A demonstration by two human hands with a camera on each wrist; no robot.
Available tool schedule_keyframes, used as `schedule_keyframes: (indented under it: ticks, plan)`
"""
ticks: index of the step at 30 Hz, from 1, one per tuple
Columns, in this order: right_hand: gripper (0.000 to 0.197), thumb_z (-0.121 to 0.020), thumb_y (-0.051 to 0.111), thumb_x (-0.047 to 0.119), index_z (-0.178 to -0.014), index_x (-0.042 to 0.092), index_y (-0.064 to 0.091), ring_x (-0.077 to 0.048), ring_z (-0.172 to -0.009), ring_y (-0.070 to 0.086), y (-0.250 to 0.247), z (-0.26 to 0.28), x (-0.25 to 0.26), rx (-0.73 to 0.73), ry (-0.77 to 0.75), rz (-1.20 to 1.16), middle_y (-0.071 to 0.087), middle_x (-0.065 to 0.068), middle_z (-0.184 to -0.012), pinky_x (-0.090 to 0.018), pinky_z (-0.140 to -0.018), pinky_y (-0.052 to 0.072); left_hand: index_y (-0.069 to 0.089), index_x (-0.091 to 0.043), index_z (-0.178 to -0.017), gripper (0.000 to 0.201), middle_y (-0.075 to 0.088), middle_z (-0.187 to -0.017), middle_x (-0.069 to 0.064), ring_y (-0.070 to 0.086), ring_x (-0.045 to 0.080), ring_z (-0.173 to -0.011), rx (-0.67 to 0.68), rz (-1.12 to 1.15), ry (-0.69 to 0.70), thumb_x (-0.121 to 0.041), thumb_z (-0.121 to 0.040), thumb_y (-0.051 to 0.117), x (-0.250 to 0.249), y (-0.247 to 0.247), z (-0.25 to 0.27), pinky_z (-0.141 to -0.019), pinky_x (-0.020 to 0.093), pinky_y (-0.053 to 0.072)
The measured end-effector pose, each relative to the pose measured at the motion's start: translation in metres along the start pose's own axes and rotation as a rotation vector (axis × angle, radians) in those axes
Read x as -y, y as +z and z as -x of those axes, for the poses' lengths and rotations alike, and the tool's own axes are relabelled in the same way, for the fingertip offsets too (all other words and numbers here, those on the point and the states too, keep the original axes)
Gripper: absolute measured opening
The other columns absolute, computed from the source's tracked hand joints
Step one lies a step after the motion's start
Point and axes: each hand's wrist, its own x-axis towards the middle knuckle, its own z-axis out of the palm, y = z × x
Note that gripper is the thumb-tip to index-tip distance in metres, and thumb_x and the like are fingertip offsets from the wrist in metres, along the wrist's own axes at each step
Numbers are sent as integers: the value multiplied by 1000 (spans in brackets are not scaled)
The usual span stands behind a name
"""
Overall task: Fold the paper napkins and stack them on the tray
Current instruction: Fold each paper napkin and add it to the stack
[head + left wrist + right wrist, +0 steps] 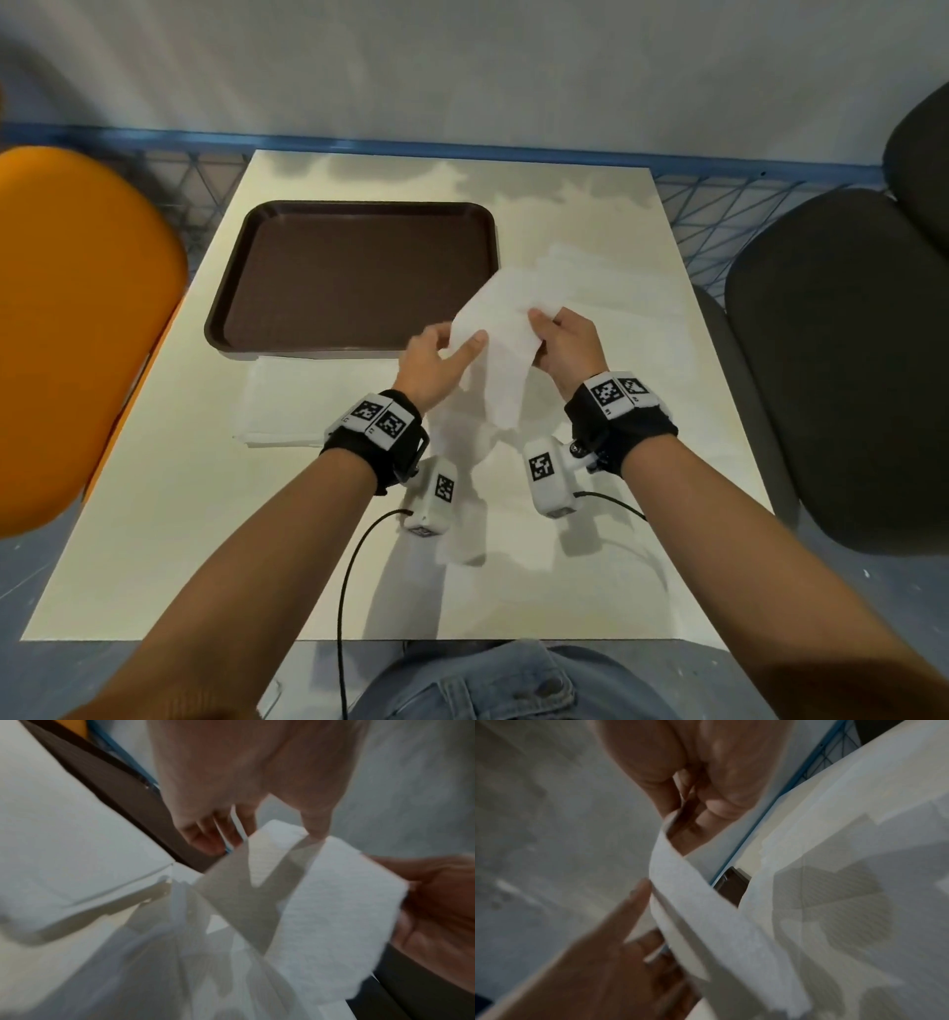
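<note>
I hold one white paper napkin [500,339] in the air above the table, just right of the tray's near right corner. My left hand [459,342] pinches its left edge, thumb on the front. My right hand [544,329] grips its right edge, and the lower part hangs loose. In the left wrist view my thumb [317,825] meets the top of the napkin [334,902]. The right wrist view shows the napkin [706,902] running between my hands. The brown tray [354,277] lies bare at the back left of the table.
A loose pile of white napkins [611,277] lies right of the tray. Flat napkins [287,401] rest on the table in front of the tray. An orange chair [77,318] stands on the left and a dark chair [842,360] on the right.
</note>
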Motion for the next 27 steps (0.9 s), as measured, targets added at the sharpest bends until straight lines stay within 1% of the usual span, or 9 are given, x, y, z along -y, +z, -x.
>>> schedule_keyframes:
  ticks: [2,5,7,10,13,16,20,22,27]
  plan:
    - [15,-94,51,11,-87,12,64,-23,-83,64,-3,5,0,23,27,-142,67,-7,-90,-43,-85,52,58,-12,-121,50,61,-116,-1,56,16,-106,191,148,-115,-52,-91,50,5,7,4,-86,26,42]
    - [8,-88,59,8,-83,14,62,-18,-76,64,-20,9,-5,-15,58,-162,67,-3,-84,-34,-75,55,61,-11,-96,30,63,-94,5,58,19,-86,208,277,-91,-40,-93,56,11,12,9,-76,29,45]
    - [5,-83,63,5,-86,8,60,-20,-70,64,-40,10,-15,-40,109,-89,65,-6,-81,-29,-66,58,63,-10,-94,26,65,-86,5,59,17,-75,188,152,-56,-35,-90,61,14,12,8,-69,27,48]
    - [35,-80,68,5,-110,-5,52,-22,-65,64,-67,11,-40,42,314,162,63,-11,-84,-26,-63,59,62,-18,-84,22,55,-68,-6,50,9,-61,203,-174,-10,-39,-84,69,24,15,4,-57,19,38]
    - [16,-78,69,12,-84,2,58,-25,-67,61,-81,21,-61,226,454,616,64,-13,-77,-39,-79,55,62,-22,-92,24,56,-75,-8,54,13,-74,257,-475,27,-39,-79,73,32,22,6,-61,23,37]
    - [34,-77,67,27,-104,10,56,-26,-101,56,-82,22,-74,167,323,1042,57,-7,-106,-32,-85,48,57,-28,-113,36,63,-104,-7,54,18,-103,268,-824,170,-40,-81,70,40,30,13,-86,31,38]
    - [59,-84,61,28,-136,14,37,-26,-128,33,-60,20,-77,77,-220,1140,37,-7,-137,-37,-101,36,42,-31,-136,51,42,-142,-4,34,20,-129,238,-1074,369,-44,-89,56,40,37,25,-101,39,26]
    - [59,-91,51,26,-145,15,28,-23,-139,23,-45,16,-80,272,-354,1196,28,-5,-151,-35,-110,28,30,-24,-145,58,28,-154,-4,23,18,-140,375,-1107,391,-46,-94,45,40,42,33,-110,41,17]
    - [55,-101,29,24,-150,12,6,-14,-146,1,-29,10,-97,687,-303,1517,-1,0,-159,-34,-119,7,-6,-11,-151,67,-11,-159,3,-5,18,-147,658,-1315,260,-46,-101,22,52,31,52,-118,47,1]
